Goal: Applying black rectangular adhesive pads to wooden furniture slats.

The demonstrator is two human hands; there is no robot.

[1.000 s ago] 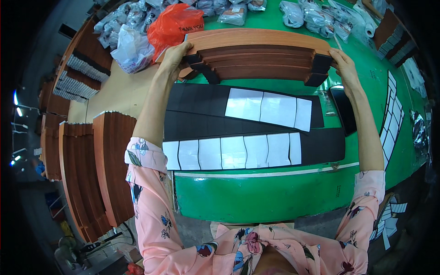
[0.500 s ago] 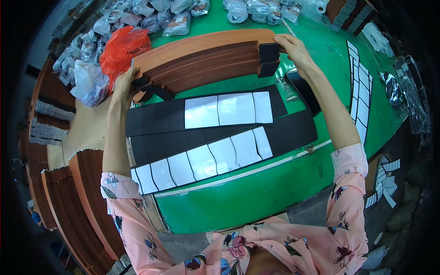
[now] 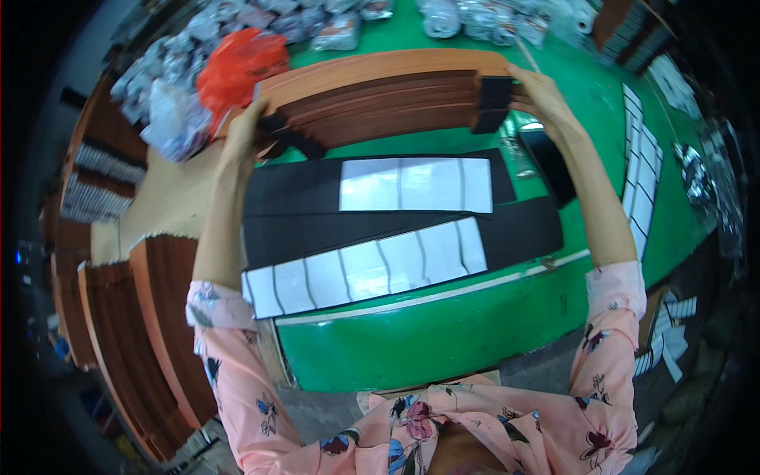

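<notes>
Both hands, left hand (image 3: pixel 247 131) and right hand (image 3: pixel 542 95), clasp the ends of the long stack of brown wooden slats (image 3: pixel 380 99); it looks stiff, heavyish, best gripped endwise.

I see a green worktable (image 3: pixel 443 332) with a pale stripe running along its near edge. Along its far edge lie clear plastic bags (image 3: pixel 475 16) of small parts, and an orange-red plastic bag (image 3: pixel 241 63) sits at the far left corner. Off the table's left edge stand stacks of brown wooden boards (image 3: pixel 150 332) on end. Past the right edge, white sheets (image 3: pixel 645 174) lie in rows. Below the near edge the floor (image 3: pixel 317 412) is grey. Light is even, bright overhead.
</notes>
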